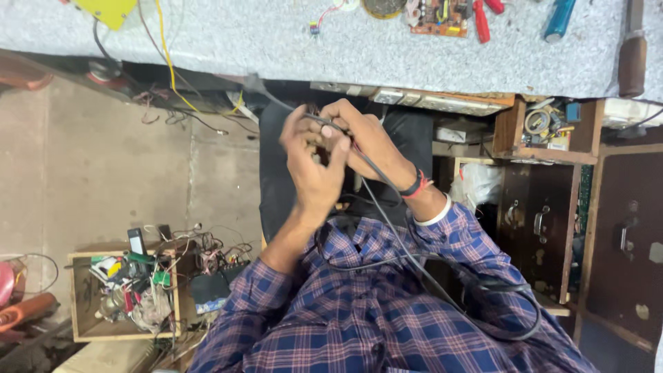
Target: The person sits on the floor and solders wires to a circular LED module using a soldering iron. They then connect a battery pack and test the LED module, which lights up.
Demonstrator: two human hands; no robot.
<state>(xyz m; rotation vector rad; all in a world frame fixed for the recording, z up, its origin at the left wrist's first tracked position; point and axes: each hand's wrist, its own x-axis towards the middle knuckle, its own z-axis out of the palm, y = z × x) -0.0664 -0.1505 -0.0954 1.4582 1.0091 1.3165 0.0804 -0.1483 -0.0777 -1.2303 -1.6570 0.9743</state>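
Note:
My left hand (312,164) and my right hand (360,137) are raised together just below the bench edge, fingers closed around a thin black cable (404,252). One end of the cable runs up past the hands toward a dark plug-like piece (253,83) under the bench. The other part drops across my checked shirt and loops over my lap (519,324). My right wrist wears a black and red band (416,185). What lies between the fingertips is hidden.
A grey workbench (276,41) spans the top, carrying a circuit board (436,19), red-handled pliers (481,21), a blue tool handle (558,19) and a yellow wire (168,55). A wooden box of parts (124,290) sits on the floor at left. Dark wooden drawers (539,221) stand at right.

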